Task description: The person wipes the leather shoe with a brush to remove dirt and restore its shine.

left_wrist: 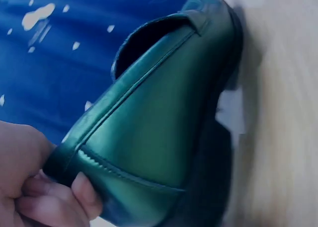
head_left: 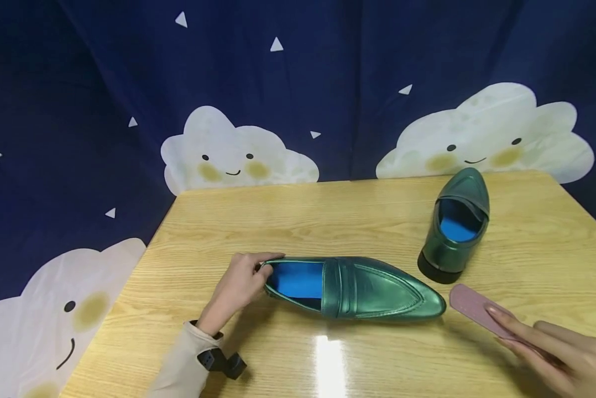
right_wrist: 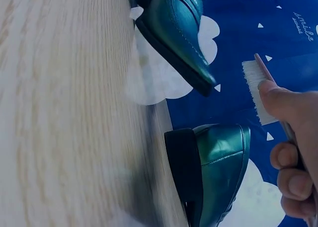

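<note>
A green metallic loafer [head_left: 387, 290] with a pointed toe and blue insole lies across the middle of the head view, its toe to the right. My left hand [head_left: 240, 282] pinches its heel rim, thumb at the opening; the left wrist view shows the fingers on the heel of the loafer [left_wrist: 149, 132]. My right hand [head_left: 571, 354] grips a pink brush [head_left: 477, 309], held just off the loafer's toe. White bristles on the brush [right_wrist: 254, 90] show in the right wrist view, touching nothing.
A matching second loafer [head_left: 452, 249] stands at the back right of the wooden table [head_left: 278, 221], its toe toward the curtain. Behind hangs a dark blue curtain [head_left: 328, 72] with smiling clouds and white triangles. A black strap device [head_left: 220, 362] sits on the left wrist.
</note>
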The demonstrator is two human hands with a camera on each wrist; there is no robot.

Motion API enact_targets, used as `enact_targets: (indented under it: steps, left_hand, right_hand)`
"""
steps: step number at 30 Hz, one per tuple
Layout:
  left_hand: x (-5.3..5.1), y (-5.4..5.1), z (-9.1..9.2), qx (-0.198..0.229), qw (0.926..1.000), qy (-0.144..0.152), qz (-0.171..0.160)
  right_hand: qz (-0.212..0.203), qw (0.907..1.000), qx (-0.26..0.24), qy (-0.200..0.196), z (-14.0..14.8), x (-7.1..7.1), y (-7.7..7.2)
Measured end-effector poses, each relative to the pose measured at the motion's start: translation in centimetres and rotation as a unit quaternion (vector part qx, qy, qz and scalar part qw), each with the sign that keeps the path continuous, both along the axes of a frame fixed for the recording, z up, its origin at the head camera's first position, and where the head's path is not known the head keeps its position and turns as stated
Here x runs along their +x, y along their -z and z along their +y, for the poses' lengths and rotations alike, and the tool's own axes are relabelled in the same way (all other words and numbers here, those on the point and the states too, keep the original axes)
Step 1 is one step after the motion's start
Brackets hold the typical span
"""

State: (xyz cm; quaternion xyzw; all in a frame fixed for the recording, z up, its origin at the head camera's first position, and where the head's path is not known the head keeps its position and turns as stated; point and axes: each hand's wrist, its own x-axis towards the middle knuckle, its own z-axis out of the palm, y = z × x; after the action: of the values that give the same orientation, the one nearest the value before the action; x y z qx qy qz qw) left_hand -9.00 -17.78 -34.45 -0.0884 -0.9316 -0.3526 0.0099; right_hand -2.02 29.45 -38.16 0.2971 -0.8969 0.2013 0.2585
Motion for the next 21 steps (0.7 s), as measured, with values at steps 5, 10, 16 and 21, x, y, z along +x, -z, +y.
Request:
enact_targets:
  steps: [5,10,16,21]
  left_hand:
    - [-0.6,-0.4,-3.3,0.014,0.9975,-0.043,-0.054]
    - [-0.9,-1.0,-7.0,0.034,0.9889,-0.109,-0.096]
    - [-1.2,-1.3,-11.2,0.076,0.9719,-0.172,-0.141]
    - [-1.7,-1.4,-13.9,0.1,0.9644,-0.191,-0.153]
  right_hand:
    - [0.01,0.9996,-0.022,-0.013,-0.2,-0.2,0.6]
    - [-0.039,0.9988,0.019,0.025,-0.5,-0.2,0.7]
    - [-0.068,0.995,0.056,0.048,-0.8,-0.5,1.0]
    - [-0.095,0.9896,0.084,0.068,-0.9,-0.7,1.7]
